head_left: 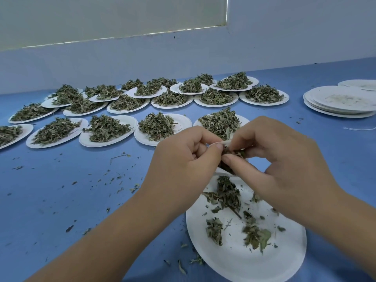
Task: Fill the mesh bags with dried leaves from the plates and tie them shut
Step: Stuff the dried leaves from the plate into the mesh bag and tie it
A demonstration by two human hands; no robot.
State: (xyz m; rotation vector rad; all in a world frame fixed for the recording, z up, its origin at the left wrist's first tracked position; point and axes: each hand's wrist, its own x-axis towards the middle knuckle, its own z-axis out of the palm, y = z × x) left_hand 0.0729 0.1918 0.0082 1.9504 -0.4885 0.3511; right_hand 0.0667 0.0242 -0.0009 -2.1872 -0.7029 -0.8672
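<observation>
Nearest me, the near plate [234,267] held only scraps of dried leaves [225,196]. Just above it, the left hand [183,159] and right hand [289,159] both pinched the mesh bag [232,154], fingers curled close at its white mouth. It looked light, soft and crumbly; I'd grip the rim, not the belly. Beyond stood heaped plates [140,137] and an empty stack [325,94].
</observation>
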